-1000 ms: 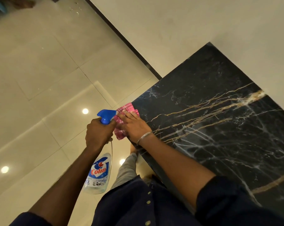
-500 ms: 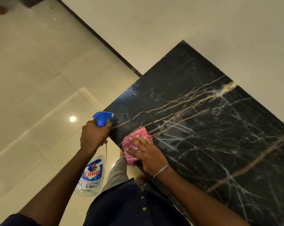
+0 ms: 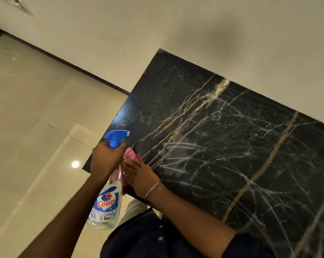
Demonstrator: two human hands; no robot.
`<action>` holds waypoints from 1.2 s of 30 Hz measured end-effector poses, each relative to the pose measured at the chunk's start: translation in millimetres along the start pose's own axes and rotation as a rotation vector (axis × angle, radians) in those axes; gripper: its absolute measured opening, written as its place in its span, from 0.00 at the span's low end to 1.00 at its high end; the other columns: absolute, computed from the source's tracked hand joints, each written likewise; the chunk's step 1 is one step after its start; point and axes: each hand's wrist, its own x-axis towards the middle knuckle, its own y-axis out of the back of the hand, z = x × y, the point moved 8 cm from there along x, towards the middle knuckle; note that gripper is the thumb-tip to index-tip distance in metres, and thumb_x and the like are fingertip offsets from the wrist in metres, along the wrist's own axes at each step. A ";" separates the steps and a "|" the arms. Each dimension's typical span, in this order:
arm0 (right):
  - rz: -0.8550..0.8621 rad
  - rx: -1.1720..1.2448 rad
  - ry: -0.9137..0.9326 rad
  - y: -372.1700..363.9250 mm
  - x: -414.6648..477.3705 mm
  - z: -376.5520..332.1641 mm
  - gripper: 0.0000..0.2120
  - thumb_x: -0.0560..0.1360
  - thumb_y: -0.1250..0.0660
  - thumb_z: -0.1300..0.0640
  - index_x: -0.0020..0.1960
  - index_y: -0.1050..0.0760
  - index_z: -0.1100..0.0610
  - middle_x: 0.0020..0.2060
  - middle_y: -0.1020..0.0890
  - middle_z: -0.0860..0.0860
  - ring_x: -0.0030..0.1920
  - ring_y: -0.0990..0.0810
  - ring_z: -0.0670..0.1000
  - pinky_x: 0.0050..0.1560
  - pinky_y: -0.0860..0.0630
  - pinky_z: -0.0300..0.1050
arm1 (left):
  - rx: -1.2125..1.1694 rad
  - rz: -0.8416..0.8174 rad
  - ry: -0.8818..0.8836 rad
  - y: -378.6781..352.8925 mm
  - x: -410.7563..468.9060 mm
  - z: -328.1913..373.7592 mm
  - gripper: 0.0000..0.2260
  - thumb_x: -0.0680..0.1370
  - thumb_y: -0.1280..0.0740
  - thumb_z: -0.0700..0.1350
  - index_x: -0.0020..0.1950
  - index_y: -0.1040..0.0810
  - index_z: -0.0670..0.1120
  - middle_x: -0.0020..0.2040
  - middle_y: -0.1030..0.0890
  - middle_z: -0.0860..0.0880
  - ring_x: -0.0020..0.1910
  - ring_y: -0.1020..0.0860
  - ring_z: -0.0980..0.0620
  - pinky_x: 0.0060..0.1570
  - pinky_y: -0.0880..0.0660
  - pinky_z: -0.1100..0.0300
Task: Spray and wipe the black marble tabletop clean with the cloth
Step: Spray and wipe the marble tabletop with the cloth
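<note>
The desk (image 3: 222, 146) is a slab of polished black marble, veined with thin white threads and a few tan streaks, filling the right and centre of the frame, its far edge butted against a plain cream wall (image 3: 194, 34). Near the slab's left corner, low centre-left in the frame, the right hand (image 3: 139, 175) lies flat with fingers stretched over a crumpled pink cloth (image 3: 131, 154), pressing it onto the stone; its grip is spread, not curled, and a thin metal bangle (image 3: 153, 189) rings the wrist. Just beside it, touching or nearly so, the left hand (image 3: 106, 161) has its grip clamped round the neck of a spray bottle (image 3: 106, 205). The bottle is clear plastic with a blue and red label and hangs tilted below the fist, out past the slab's edge, while its blue trigger head (image 3: 116, 137) juts above the knuckles toward the marble. Glossy pale floor tiles (image 3: 36, 127) fill the left, mirroring a round lamp as a bright dot. A dark buttoned shirt (image 3: 148, 239) shows at the bottom.
</note>
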 end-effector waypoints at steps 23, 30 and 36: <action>0.179 0.169 -0.173 -7.2 -3.0 72.7 0.31 0.71 0.31 0.59 0.73 0.31 0.45 0.78 0.42 0.54 0.78 0.48 0.60 0.77 0.50 0.59 | 0.096 -0.154 -0.152 -23.4 35.9 57.3 0.11 0.76 0.31 0.50 0.46 0.22 0.42 0.38 0.18 0.41 0.35 0.20 0.47 0.36 0.25 0.60; 0.303 0.258 -0.361 -19.2 -75.7 90.5 0.37 0.68 0.29 0.66 0.72 0.32 0.42 0.77 0.38 0.52 0.78 0.44 0.57 0.76 0.48 0.60 | 0.063 -0.192 -0.161 -17.0 37.5 60.6 0.09 0.78 0.32 0.47 0.48 0.23 0.41 0.37 0.20 0.44 0.33 0.22 0.52 0.32 0.32 0.65; 0.338 0.240 -0.459 -46.3 -166.7 111.9 0.34 0.69 0.40 0.65 0.73 0.33 0.45 0.74 0.33 0.55 0.76 0.41 0.57 0.72 0.38 0.63 | 0.057 -0.222 -0.173 -19.6 41.5 61.0 0.08 0.78 0.32 0.47 0.48 0.25 0.43 0.35 0.22 0.47 0.33 0.23 0.54 0.32 0.32 0.66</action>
